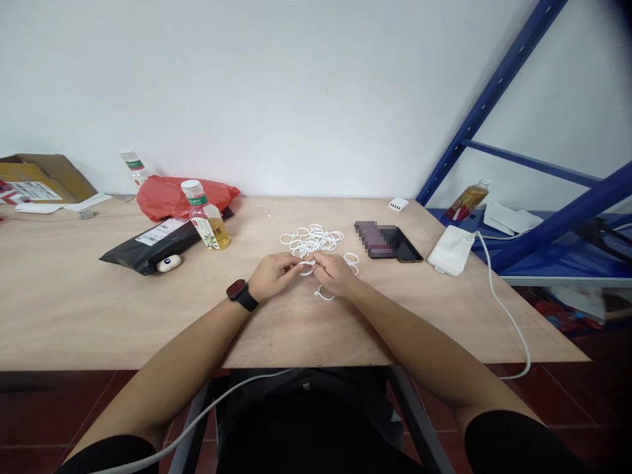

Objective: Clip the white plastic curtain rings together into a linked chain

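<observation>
A pile of several white plastic rings [312, 239] lies on the plywood table [74, 309], just beyond my hands. My left hand [270, 275], with a dark watch at the wrist, and my right hand [336, 274] meet at the table's middle. Both pinch one white ring [307, 266] between their fingertips. A loose white ring [324, 295] lies under my right hand and two more rings [351, 259] sit just to its right.
Left: a tea bottle [206, 217], a black mailer bag [148, 245], a small white case [168, 263], a red bag [172, 195], a cardboard box [39, 176]. Right: two phones [390, 241], a white power bank [451, 250] with cable, a blue steel rack [543, 217].
</observation>
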`<move>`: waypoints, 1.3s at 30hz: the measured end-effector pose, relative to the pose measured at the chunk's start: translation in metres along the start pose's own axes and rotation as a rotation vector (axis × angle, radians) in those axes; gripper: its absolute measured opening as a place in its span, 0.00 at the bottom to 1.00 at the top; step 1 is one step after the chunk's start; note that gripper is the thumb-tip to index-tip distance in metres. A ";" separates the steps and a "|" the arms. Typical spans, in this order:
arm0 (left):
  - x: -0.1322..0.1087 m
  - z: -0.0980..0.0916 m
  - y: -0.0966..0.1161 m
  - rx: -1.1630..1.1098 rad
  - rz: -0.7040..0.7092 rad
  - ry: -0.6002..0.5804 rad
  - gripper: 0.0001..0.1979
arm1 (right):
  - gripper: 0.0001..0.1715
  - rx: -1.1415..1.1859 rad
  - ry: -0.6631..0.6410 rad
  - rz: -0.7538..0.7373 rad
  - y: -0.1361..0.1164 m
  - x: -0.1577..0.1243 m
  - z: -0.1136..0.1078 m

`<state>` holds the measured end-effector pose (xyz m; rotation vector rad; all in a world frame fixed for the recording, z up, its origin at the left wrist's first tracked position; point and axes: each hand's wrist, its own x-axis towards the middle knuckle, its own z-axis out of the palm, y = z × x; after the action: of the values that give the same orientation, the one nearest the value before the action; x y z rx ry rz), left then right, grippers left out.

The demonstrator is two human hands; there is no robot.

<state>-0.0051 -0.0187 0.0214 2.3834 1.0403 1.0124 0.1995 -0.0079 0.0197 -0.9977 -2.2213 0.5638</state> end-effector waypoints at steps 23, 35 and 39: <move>0.001 0.002 -0.028 0.216 -0.294 0.101 0.15 | 0.14 -0.310 -0.099 0.134 0.042 0.009 -0.036; -0.001 0.009 -0.017 -0.006 -0.176 -0.004 0.18 | 0.09 -0.360 -0.140 0.034 0.025 0.007 -0.023; 0.000 0.010 -0.011 -0.119 -0.140 -0.046 0.16 | 0.07 -0.267 -0.006 -0.092 0.012 0.005 -0.008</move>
<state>-0.0034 -0.0118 0.0088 2.1956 1.0826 0.9388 0.2087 0.0043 0.0196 -1.0183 -2.3771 0.2328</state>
